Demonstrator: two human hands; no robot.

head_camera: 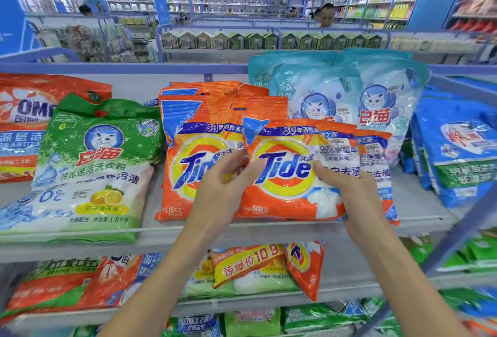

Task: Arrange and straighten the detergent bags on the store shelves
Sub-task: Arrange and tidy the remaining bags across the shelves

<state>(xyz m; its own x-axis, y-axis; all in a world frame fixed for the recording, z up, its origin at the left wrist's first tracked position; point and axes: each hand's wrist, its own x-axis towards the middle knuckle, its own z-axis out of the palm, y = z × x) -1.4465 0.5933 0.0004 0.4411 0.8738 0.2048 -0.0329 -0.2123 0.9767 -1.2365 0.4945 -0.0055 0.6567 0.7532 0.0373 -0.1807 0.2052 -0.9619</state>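
Observation:
A small orange Tide bag marked 508 g stands at the front of the top shelf. My left hand grips its left edge, and my right hand grips its right side with the thumb on the front. More small Tide bags stand stacked behind it to the right. Larger orange Tide bags stand upright just to the left, partly behind my left hand.
A green White Cat bag leans at the left, with a red OMO bag behind it. Pale blue White Cat bags stand behind the Tide bags and dark blue bags at the right. Lower shelves hold more bags.

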